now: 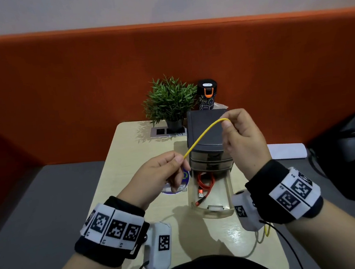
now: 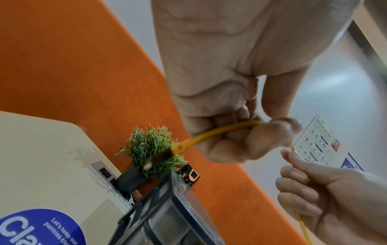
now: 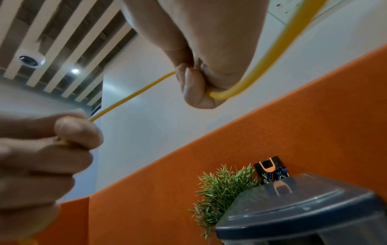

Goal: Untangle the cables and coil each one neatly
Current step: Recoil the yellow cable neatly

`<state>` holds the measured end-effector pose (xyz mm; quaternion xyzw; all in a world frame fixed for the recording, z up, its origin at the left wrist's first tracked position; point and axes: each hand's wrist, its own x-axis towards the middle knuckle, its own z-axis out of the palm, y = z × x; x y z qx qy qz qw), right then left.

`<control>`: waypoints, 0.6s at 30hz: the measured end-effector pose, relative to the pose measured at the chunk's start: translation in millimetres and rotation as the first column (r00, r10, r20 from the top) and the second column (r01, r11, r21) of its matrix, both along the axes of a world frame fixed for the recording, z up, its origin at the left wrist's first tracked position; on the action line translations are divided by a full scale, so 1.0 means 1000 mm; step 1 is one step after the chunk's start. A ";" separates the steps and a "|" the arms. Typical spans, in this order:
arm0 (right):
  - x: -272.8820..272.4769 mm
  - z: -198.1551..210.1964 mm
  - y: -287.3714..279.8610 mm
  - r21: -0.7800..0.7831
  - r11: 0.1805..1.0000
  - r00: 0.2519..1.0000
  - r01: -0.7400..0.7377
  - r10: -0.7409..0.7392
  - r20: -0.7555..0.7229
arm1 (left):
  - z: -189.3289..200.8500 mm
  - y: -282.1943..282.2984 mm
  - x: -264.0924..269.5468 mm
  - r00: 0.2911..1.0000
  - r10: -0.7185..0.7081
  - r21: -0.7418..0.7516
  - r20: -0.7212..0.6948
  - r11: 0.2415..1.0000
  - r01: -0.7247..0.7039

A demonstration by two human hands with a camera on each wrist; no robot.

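A yellow cable (image 1: 206, 132) is stretched in the air between both hands, above the desk. My left hand (image 1: 181, 160) pinches it near one end; in the left wrist view the yellow plug (image 2: 178, 147) sticks out past the curled fingers of the left hand (image 2: 269, 124). My right hand (image 1: 226, 123) pinches the cable higher up and to the right, and the rest of the yellow cable (image 3: 272, 49) bends back past my right hand (image 3: 194, 79). A slack loop (image 1: 265, 232) lies by my right wrist. A red cable (image 1: 206, 185) lies coiled in the open clear drawer (image 1: 227, 209).
A dark grey drawer unit (image 1: 205, 128) stands right under the hands on the beige desk (image 1: 131, 150). Behind it are a potted plant (image 1: 169, 99) and a black tumbler (image 1: 207, 93). An orange partition (image 1: 83, 78) backs the desk. A black bag (image 1: 348, 152) sits at the right.
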<state>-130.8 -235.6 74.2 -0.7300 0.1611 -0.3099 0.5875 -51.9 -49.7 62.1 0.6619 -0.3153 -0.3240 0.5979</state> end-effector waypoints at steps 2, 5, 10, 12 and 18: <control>0.001 0.002 -0.001 0.101 0.994 0.999 0.045 -0.047 0.023 | 0.001 0.002 0.000 1.000 0.009 0.017 0.020 1.000 -0.009; 0.002 0.001 -0.005 0.128 0.989 0.997 0.075 -0.073 -0.016 | 0.002 0.005 -0.001 0.999 0.007 -0.055 -0.036 0.998 -0.009; 0.003 -0.015 0.001 -0.077 0.997 0.980 -0.003 -0.013 -0.197 | 0.018 0.003 -0.002 0.976 0.010 -0.315 -0.216 0.946 -0.079; 0.002 -0.021 0.009 -0.128 0.989 0.960 -0.070 0.032 -0.279 | 0.022 0.001 0.000 0.978 0.013 -0.378 -0.210 0.921 -0.093; 0.001 -0.031 0.034 -0.359 0.861 0.853 -0.361 0.150 -0.499 | 0.021 -0.008 0.005 0.963 0.060 -0.465 -0.263 0.867 -0.181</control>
